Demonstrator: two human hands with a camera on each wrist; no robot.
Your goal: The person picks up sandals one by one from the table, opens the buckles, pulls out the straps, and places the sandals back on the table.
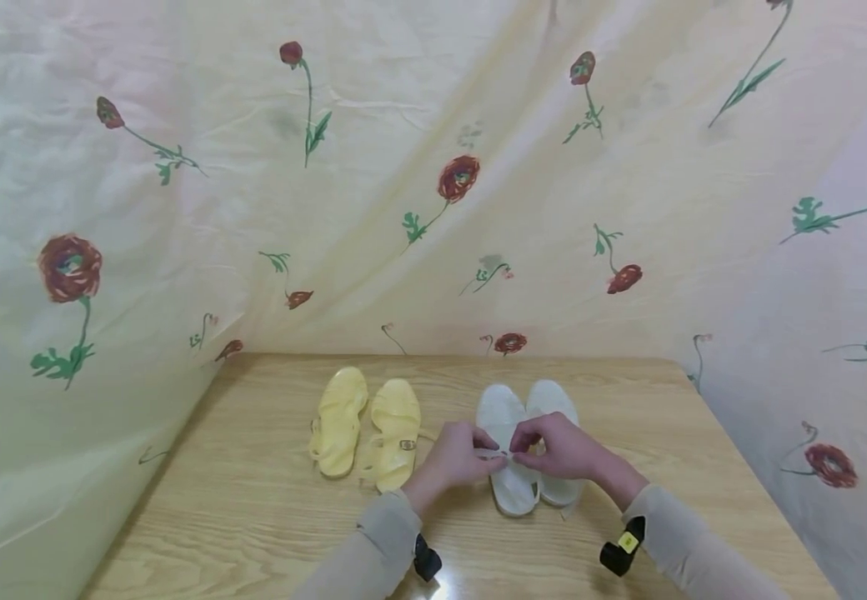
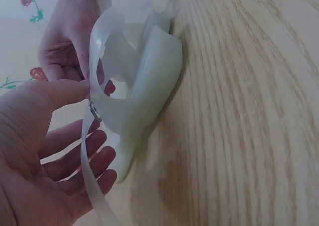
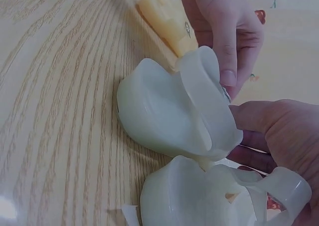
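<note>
A flower-printed cloth (image 1: 373, 167) hangs behind a wood-grain counter (image 1: 208, 508) and drapes down on both sides. On the counter's left half lies a pair of yellow sandals, slightly apart: the left yellow sandal (image 1: 340, 421) leans a little to the right at its far end, and the right yellow sandal (image 1: 393, 408) carries a small buckle on its strap.

Next comes the person's left hand (image 1: 458, 457), reaching in from a beige sleeve with a black wrist camera (image 1: 426, 560) strapped beneath. Its grip is closed in a pinch, thumb and forefinger on the pale strap (image 2: 91, 173) beside a small metal buckle (image 2: 94, 111), with the strap's loose length trailing down across the other fingers.

That strap belongs to the left white sandal (image 1: 512, 493), which rests on the counter right of centre, below both hands. The right white sandal (image 1: 551, 398) lies just beside it, partly covered by the right hand (image 1: 559, 446). This hand's grip also pinches the strap near the buckle, its fingertips close to the left hand's. At its wrist is another black camera (image 1: 618, 557), bearing a yellow label (image 1: 628, 542).
</note>
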